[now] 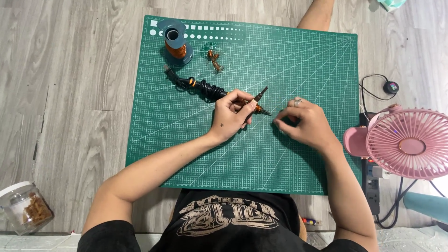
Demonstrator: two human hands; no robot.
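Home craft corner (floor-level); cutting mat [298, 158] on wood-look floor [70, 93]; desk fan [408, 144].

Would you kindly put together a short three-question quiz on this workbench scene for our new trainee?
1. True or false: the left hand holds the soldering iron.
2. Which stands at the far left corner of the green cutting mat? A) pink fan B) copper wire spool C) plastic jar
3. Fill in: the right hand rests on the ____.

Key: 1 true; 2 B; 3 mat.
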